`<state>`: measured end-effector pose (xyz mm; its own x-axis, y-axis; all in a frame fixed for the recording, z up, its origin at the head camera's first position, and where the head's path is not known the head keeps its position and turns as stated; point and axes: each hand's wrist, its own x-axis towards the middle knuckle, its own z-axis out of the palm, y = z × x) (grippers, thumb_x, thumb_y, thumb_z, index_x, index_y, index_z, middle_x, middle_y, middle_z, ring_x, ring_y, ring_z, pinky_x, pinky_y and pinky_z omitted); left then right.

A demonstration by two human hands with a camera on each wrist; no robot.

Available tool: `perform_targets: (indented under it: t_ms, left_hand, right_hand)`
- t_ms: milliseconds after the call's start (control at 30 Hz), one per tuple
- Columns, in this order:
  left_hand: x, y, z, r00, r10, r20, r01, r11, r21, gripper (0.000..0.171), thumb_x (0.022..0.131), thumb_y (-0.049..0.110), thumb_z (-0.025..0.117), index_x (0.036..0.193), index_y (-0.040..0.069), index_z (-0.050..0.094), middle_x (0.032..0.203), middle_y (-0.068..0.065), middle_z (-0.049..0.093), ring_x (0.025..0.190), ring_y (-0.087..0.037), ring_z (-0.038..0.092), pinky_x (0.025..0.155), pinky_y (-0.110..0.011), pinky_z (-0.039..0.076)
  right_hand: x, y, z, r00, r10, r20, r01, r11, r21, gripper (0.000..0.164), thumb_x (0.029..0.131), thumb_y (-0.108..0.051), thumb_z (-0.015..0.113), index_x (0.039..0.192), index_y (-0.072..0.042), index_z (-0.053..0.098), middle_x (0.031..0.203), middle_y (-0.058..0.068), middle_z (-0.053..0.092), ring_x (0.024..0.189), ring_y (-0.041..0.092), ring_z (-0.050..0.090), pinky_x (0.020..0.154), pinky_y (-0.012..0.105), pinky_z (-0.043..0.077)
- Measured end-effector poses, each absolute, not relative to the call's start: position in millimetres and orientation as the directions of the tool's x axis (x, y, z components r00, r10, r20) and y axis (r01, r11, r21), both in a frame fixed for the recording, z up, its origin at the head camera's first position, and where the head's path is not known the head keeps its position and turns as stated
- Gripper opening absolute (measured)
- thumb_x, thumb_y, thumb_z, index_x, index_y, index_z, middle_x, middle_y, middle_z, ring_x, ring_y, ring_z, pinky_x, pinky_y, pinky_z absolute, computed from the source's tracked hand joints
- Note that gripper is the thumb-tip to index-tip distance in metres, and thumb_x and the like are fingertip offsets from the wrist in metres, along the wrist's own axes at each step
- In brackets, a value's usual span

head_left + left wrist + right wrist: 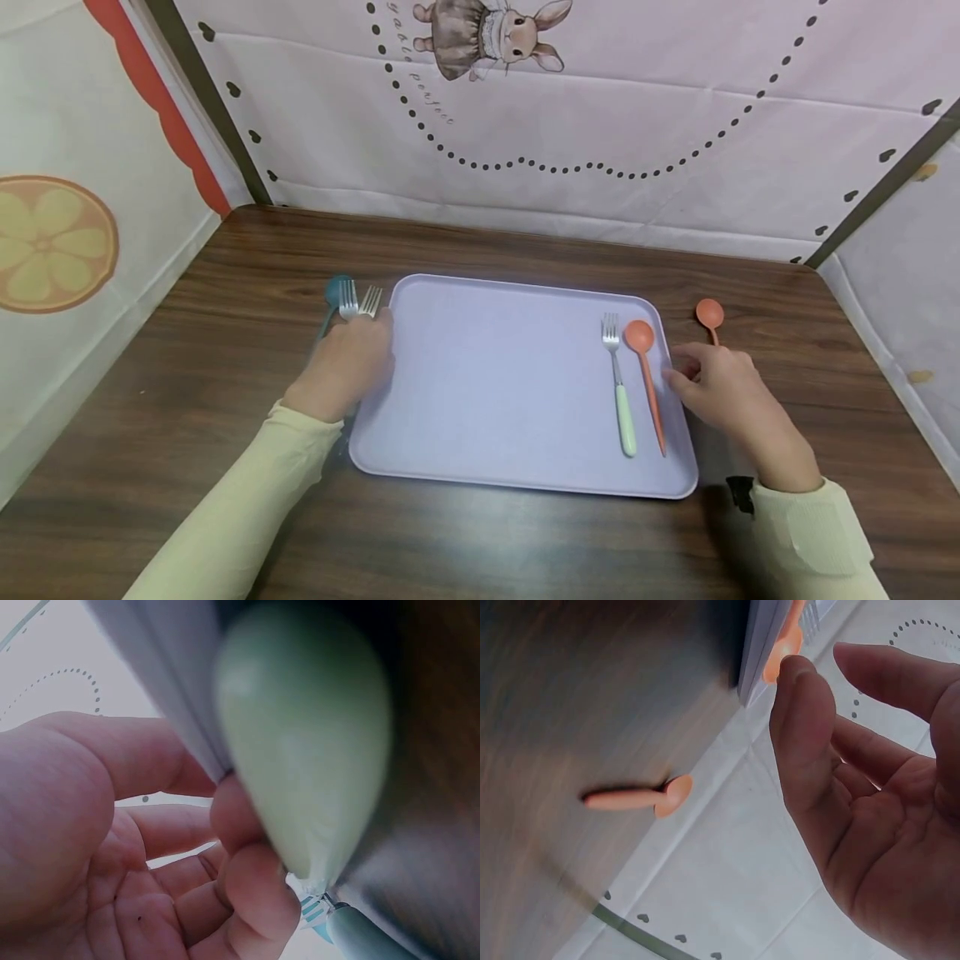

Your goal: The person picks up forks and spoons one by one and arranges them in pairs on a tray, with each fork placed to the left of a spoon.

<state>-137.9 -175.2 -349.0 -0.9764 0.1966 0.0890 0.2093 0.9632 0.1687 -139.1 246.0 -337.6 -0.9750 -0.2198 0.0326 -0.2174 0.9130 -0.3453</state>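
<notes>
Well beyond the left hand's (347, 362) fingers (381, 329), I read sideways lettering (422, 87) on the pale cloth (615, 92): perhaps "yable perf…", the rest unclear.

A lilac tray (487, 375), rectangular with rounded corners and a raised rim, lies face up. On its right part, a green-handled fork (624, 417) and an orange spoon (650, 387) lie side by side.

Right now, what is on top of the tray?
A green-handled fork and an orange spoon lie on its right side. In the head view, the left hand hides part of its left edge.
</notes>
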Motion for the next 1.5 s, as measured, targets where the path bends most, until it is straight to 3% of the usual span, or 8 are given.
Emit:
perform_targets:
  t_ms: [367, 567, 833, 967, 1100, 1500]
  left_hand:
    - [-137, -177, -349, -0.977, 0.193, 0.088, 0.206, 0.963, 0.175, 0.023, 0.084, 0.004, 0.045, 0.100, -0.010, 0.051, 0.062, -0.017, 0.049, 0.046, -0.027, 0.048, 0.038, -0.045, 0.045]
    - [-140, -178, -354, -0.975, 0.203, 0.090, 0.216, 0.961, 0.174, 0.023, 0.084, 0.005, 0.044, 0.101, -0.010, 0.051, 0.062, -0.015, 0.048, 0.047, -0.026, 0.048, 0.038, -0.044, 0.044]
    - [-140, -178, -353, -0.978, 0.196, 0.072, 0.206, 0.962, 0.177, 0.026, 0.085, 0.006, 0.045, 0.105, -0.011, 0.050, 0.062, -0.015, 0.048, 0.046, -0.025, 0.048, 0.038, -0.041, 0.043]
    - [-139, -177, -352, -0.978, 0.195, 0.078, 0.206, 0.963, 0.177, 0.024, 0.084, 0.005, 0.045, 0.102, -0.010, 0.051, 0.063, -0.015, 0.049, 0.046, -0.025, 0.048, 0.038, -0.042, 0.044]
    - [-139, -177, -351, -0.978, 0.192, 0.081, 0.204, 0.963, 0.176, 0.023, 0.084, 0.005, 0.045, 0.101, -0.010, 0.051, 0.065, -0.016, 0.050, 0.047, -0.026, 0.048, 0.039, -0.044, 0.045]
    - [-137, -176, -347, -0.981, 0.183, 0.066, 0.192, 0.964, 0.184, 0.023, 0.084, 0.004, 0.045, 0.101, -0.010, 0.051, 0.067, -0.017, 0.051, 0.046, -0.026, 0.048, 0.038, -0.044, 0.045]
  right_hand:
    - [-142, 258, -335, -0.986, -0.168, 0.009, -0.163, 0.941, -0.297, 0.041, 0.085, -0.025, 0.062, 0.116, 0.002, 0.058, 0.083, 0.012, 0.065, 0.069, 0.024, 0.057, 0.056, 0.045, 0.047]
    - [-138, 267, -335, -0.993, -0.120, -0.013, -0.112, 0.955, -0.274, 0.045, 0.085, -0.028, 0.062, 0.117, 0.002, 0.057, 0.085, 0.012, 0.061, 0.068, 0.024, 0.053, 0.052, 0.043, 0.044]
    - [-143, 275, -337, -0.988, -0.150, 0.021, -0.150, 0.955, -0.256, 0.038, 0.083, -0.026, 0.063, 0.105, 0.005, 0.060, 0.075, 0.007, 0.057, 0.068, 0.026, 0.052, 0.055, 0.046, 0.043]
    - [-146, 277, -338, -0.985, -0.169, 0.037, -0.173, 0.955, -0.242, 0.022, 0.083, -0.024, 0.063, 0.083, -0.003, 0.058, 0.065, 0.003, 0.050, 0.063, 0.025, 0.048, 0.054, 0.043, 0.039]
    - [-147, 279, -338, -0.985, -0.168, 0.030, -0.171, 0.957, -0.236, 0.025, 0.082, -0.023, 0.063, 0.068, -0.010, 0.048, 0.058, 0.001, 0.043, 0.059, 0.023, 0.045, 0.052, 0.040, 0.034]
    - [-150, 280, -341, -0.988, -0.156, -0.009, -0.149, 0.961, -0.232, 0.018, 0.082, -0.018, 0.062, 0.078, -0.002, 0.055, 0.061, 0.005, 0.049, 0.061, 0.026, 0.048, 0.053, 0.045, 0.040]
